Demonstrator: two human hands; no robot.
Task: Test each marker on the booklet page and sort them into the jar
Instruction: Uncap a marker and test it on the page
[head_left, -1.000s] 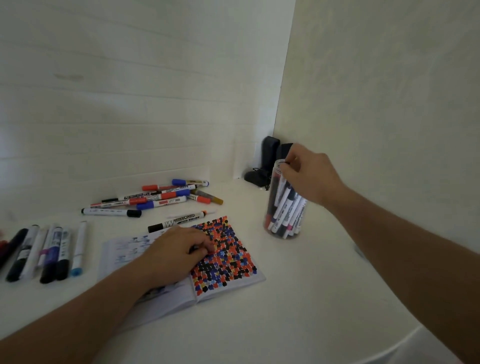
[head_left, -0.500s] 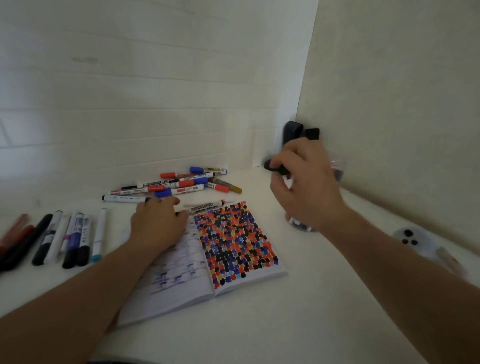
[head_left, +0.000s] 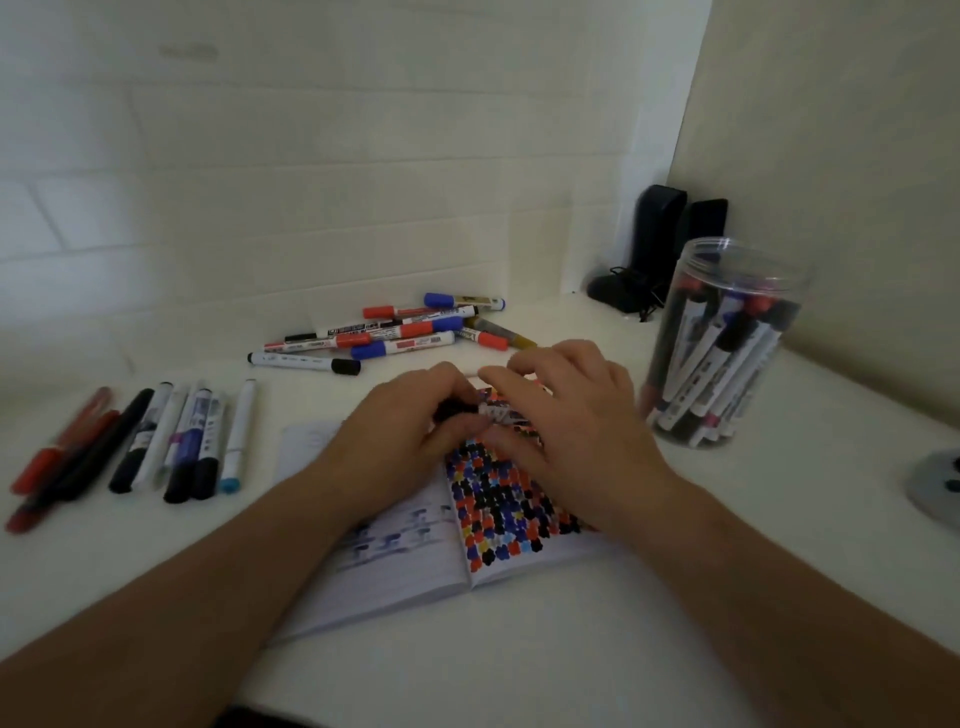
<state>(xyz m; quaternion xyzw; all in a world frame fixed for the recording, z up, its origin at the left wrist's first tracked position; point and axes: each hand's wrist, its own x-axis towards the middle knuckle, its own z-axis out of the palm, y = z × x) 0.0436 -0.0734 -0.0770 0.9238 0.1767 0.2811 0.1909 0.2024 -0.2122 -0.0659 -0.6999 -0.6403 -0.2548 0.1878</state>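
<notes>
An open booklet (head_left: 405, 566) lies on the white table, its right page covered in red, blue and black dabs. Above that page both hands meet on one black-capped whiteboard marker (head_left: 480, 411). My left hand (head_left: 410, 441) grips its black cap end. My right hand (head_left: 566, 431) pinches the white barrel. A clear jar (head_left: 727, 343) holding several markers stands upright to the right, nothing touching it.
A loose pile of markers (head_left: 395, 332) lies behind the booklet. A row of markers (head_left: 156, 441) lies at the left. Two black upright objects (head_left: 670, 234) stand in the corner. A grey round thing (head_left: 935, 483) sits at the right edge.
My right hand left the jar and came down over the booklet. My left hand picked up the black-capped marker from behind the booklet, and both hands now hold it.
</notes>
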